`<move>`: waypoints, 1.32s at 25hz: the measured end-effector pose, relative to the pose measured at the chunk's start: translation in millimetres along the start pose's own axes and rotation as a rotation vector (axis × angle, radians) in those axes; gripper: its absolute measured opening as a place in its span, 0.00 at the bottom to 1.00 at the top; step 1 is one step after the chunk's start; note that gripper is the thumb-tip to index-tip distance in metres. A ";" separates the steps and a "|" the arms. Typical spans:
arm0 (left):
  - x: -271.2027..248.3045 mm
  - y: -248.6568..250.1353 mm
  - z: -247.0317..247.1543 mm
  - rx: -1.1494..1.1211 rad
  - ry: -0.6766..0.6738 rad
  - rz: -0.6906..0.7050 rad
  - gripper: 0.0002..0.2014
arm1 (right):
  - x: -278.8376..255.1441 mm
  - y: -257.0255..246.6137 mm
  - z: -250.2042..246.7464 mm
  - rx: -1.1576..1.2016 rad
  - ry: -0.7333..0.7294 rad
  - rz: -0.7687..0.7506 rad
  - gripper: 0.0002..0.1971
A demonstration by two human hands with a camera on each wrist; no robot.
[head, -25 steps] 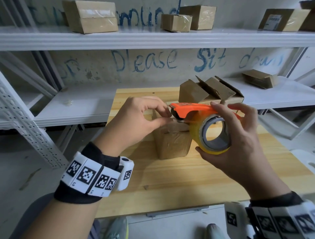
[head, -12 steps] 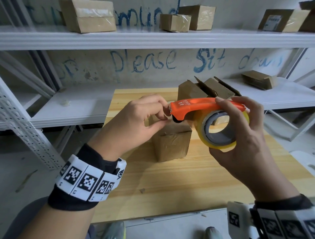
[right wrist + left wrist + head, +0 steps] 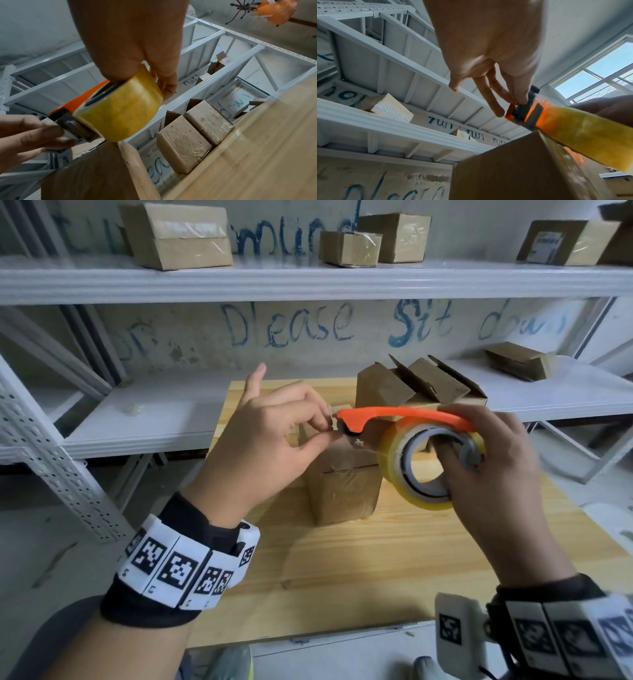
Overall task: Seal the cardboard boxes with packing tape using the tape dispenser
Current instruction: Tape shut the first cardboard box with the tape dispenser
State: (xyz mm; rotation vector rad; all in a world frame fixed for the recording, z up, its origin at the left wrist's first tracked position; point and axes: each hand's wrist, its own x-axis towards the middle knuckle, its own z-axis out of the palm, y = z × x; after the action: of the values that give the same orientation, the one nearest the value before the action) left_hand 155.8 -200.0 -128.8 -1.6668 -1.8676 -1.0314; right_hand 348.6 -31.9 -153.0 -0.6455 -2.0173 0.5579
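My right hand [image 3: 459,440] grips the tape dispenser [image 3: 404,416], which has an orange handle and a yellowish tape roll [image 3: 394,470], with fingers through the roll's core. The dispenser hangs just above a closed cardboard box [image 3: 342,494] on the wooden table [image 3: 376,570]. My left hand [image 3: 330,429] pinches the tape end at the dispenser's front, thumb against forefinger, little finger raised. The left wrist view shows those fingertips [image 3: 520,100] at the dispenser's mouth [image 3: 518,115], above the box [image 3: 513,169]. In the right wrist view the roll [image 3: 120,112] sits over the box [image 3: 96,173].
An open box [image 3: 411,385] with raised flaps stands behind the closed one at the table's far edge. White metal shelving [image 3: 308,278] carries several taped boxes above, and a flat box [image 3: 517,364] lies on the lower shelf at right. Bare wood lies in front of the closed box.
The right hand has carried the dispenser slightly right and up and turned the roll more edge-on. The left hand kept its pinch at the front and its little finger now sticks up.
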 end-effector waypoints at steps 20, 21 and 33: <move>-1.5 -0.3 -0.6 0.250 -0.102 0.214 0.10 | 24.4 8.0 2.7 -0.304 0.035 -0.035 0.32; -3.3 -2.4 -2.4 0.216 -0.110 0.191 0.10 | 24.1 9.4 1.8 -0.305 0.041 -0.037 0.33; -11.3 -13.6 -8.7 0.119 -0.162 0.081 0.14 | 21.3 24.5 -0.2 -0.374 -0.015 -0.018 0.35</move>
State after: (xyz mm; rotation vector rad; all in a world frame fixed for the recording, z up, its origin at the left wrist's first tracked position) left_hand 143.4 -213.9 -134.9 -1.7857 -1.9039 -0.7574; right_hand 344.8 0.3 -154.4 -0.8446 -2.1593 0.1724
